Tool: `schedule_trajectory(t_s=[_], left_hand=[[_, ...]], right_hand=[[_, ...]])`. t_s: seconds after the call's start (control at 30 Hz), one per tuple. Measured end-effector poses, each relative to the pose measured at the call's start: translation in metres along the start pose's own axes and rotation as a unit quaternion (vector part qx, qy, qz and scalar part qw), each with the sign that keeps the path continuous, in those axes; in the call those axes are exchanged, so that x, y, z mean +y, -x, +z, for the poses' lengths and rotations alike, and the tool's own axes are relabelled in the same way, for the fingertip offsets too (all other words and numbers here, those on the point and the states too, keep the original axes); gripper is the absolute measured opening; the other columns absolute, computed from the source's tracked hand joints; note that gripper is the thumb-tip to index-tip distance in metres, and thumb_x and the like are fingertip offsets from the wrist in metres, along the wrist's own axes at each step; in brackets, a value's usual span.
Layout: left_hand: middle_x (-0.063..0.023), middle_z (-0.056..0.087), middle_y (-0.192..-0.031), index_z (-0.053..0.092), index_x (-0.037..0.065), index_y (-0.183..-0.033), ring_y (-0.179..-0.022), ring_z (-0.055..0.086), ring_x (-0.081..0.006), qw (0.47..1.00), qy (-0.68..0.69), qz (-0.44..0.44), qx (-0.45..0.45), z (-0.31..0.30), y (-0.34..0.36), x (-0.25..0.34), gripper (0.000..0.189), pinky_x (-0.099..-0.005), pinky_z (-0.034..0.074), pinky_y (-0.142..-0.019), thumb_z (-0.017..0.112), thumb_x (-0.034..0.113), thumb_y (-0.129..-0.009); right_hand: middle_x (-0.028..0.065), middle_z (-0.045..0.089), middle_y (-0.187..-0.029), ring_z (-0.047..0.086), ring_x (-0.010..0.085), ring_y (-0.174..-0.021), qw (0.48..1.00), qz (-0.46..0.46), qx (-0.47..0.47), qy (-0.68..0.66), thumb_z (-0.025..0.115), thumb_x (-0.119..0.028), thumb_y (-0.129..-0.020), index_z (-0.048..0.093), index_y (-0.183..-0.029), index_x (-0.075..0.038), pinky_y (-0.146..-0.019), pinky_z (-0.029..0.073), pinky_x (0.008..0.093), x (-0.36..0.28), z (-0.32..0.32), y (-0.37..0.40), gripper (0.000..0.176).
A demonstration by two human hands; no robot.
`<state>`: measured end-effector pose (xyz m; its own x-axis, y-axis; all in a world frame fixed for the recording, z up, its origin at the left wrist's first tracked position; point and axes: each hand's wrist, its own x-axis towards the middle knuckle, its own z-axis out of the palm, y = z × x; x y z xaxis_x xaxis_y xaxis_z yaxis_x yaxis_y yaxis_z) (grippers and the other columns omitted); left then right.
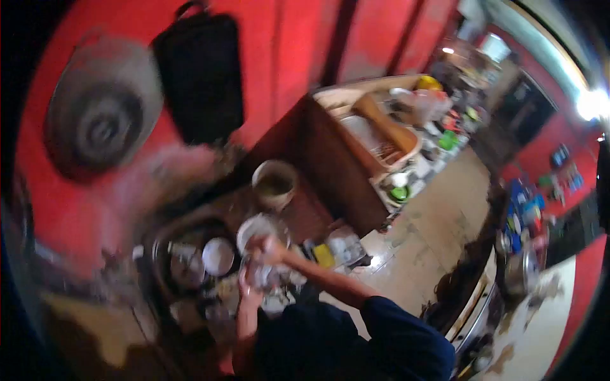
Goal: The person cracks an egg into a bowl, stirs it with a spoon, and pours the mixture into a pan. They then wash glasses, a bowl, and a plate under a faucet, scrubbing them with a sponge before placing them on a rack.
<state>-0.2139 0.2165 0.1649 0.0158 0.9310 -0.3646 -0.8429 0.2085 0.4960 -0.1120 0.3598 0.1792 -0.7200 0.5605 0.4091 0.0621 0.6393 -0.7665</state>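
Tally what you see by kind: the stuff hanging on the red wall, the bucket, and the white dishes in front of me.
Round metal pan: 1
Black tray: 1
Cream bucket: 1
White dishes: 2
Total: 5

Red wall, black bag, grey pan, navy sleeve, white plate

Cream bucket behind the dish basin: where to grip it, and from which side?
Grip the cream bucket by its rim, coming from above on the person's near side. It stands upright with its mouth open and facing up. The picture is blurred, and no handle shows.
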Motion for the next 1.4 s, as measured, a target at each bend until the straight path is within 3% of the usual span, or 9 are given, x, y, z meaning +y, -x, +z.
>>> schedule_trajectory(t_s=[0.13, 0.17, 0.23, 0.5, 0.67, 0.87, 0.93, 1.0, 1.4], left_hand=[[-0.0059, 0.055, -0.115, 0.044, 0.01, -0.128, -0.1, 0.056, -0.02, 0.94, -0.296, 0.172, -0.005, -0.05, -0.023, -0.017, 0.053, -0.0343, 0.049, -0.083, 0.047, 0.041, -0.085], [-0.0059, 0.057, -0.109, 0.045, 0.009, -0.126, -0.097, 0.057, -0.019, 0.996, 0.052, 0.068, 0.038, -0.029, -0.008, -0.012, 0.053, -0.0329, 0.048, -0.082, 0.049, 0.039, -0.083], [-0.0055, 0.058, -0.111, 0.05, 0.01, -0.122, -0.097, 0.057, -0.02, 0.98, 0.163, 0.053, -0.106, -0.013, 0.007, 0.005, 0.045, -0.0367, 0.048, -0.084, 0.044, 0.039, -0.088], [-0.0075, 0.022, -0.146, 0.02, 0.008, -0.142, -0.132, 0.026, -0.0205, 0.959, -0.055, 0.225, 0.164, -0.061, 0.041, 0.042, 0.06, -0.0347, 0.026, -0.105, 0.049, 0.023, -0.092], [-0.0148, 0.026, -0.145, 0.018, 0.006, -0.143, -0.134, 0.025, -0.0255, 0.798, -0.421, 0.357, 0.242, -0.102, 0.091, 0.072, 0.073, -0.0329, 0.021, -0.108, 0.059, 0.01, -0.083], [-0.0215, 0.025, -0.143, 0.016, -0.002, -0.141, -0.133, 0.025, -0.0333, 0.548, -0.685, 0.324, 0.354, -0.198, 0.142, 0.093, 0.082, -0.0384, 0.023, -0.108, 0.064, 0.012, -0.075], [-0.021, 0.027, -0.141, 0.016, -0.003, -0.14, -0.131, 0.028, -0.0329, 0.581, -0.636, 0.353, 0.366, -0.202, 0.155, 0.095, 0.085, -0.0387, 0.025, -0.107, 0.066, 0.012, -0.073], [-0.0205, 0.03, -0.139, 0.017, -0.003, -0.14, -0.129, 0.031, -0.0324, 0.613, -0.585, 0.379, 0.373, -0.213, 0.165, 0.09, 0.087, -0.039, 0.026, -0.106, 0.068, 0.012, -0.071], [-0.0153, 0.054, -0.111, 0.042, -0.001, -0.123, -0.104, 0.052, -0.0281, 0.691, -0.439, 0.257, 0.514, -0.319, 0.158, -0.003, 0.065, -0.0362, 0.041, -0.091, 0.074, 0.012, -0.068]], right_hand=[[0.0144, 0.061, -0.085, 0.058, 0.0321, -0.087, 0.975, -0.205, -0.081, -0.027, 0.06, -0.017, -0.068, 0.063, -0.087, -0.002, -0.084, 0.044, 0.0418, -0.042, 0.019, 0.011, 0.024], [0.0145, 0.061, -0.086, 0.057, 0.0324, -0.089, 0.976, -0.197, -0.087, -0.013, 0.06, -0.016, -0.07, 0.063, -0.087, -0.004, -0.087, 0.042, 0.0446, -0.052, 0.015, 0.009, 0.021], [0.0159, 0.062, -0.089, 0.058, 0.0307, -0.087, 0.973, 0.188, -0.111, -0.071, 0.059, -0.015, -0.07, 0.063, -0.088, -0.003, -0.082, 0.046, 0.0408, -0.059, 0.006, -0.007, 0.022], [0.0206, 0.047, -0.128, 0.035, 0.0386, -0.127, 0.998, -0.048, 0.027, -0.019, 0.046, -0.018, -0.088, 0.055, -0.114, -0.002, -0.106, 0.025, 0.0423, -0.071, 0.099, -0.025, 0.032], [0.0065, 0.056, -0.115, 0.052, 0.0187, -0.103, 0.786, 0.379, -0.207, -0.442, 0.054, -0.042, -0.086, 0.054, -0.12, -0.007, -0.092, 0.039, 0.0344, -0.06, 0.149, -0.079, 0.049], [0.0078, 0.063, -0.101, 0.059, 0.0193, -0.093, 0.849, 0.121, -0.387, -0.338, 0.059, -0.014, -0.076, 0.061, -0.107, -0.003, -0.078, 0.047, 0.0339, -0.008, 0.284, -0.084, 0.033], [0.0092, 0.064, -0.095, 0.06, 0.0221, -0.092, 0.855, 0.042, -0.315, -0.409, 0.06, -0.012, -0.074, 0.064, -0.1, -0.003, -0.077, 0.047, 0.0352, 0.001, 0.339, -0.072, 0.028], [0.0131, 0.063, -0.083, 0.061, 0.0289, -0.087, 0.855, -0.156, -0.434, 0.238, 0.063, -0.013, -0.067, 0.064, -0.084, -0.002, -0.073, 0.05, 0.0384, -0.008, 0.389, -0.065, 0.02], [0.0199, 0.06, -0.089, 0.062, 0.0359, -0.076, 0.937, 0.06, -0.325, 0.113, 0.06, -0.027, -0.071, 0.061, -0.088, -0.005, -0.061, 0.051, 0.045, -0.034, 0.378, -0.011, 0.027]])
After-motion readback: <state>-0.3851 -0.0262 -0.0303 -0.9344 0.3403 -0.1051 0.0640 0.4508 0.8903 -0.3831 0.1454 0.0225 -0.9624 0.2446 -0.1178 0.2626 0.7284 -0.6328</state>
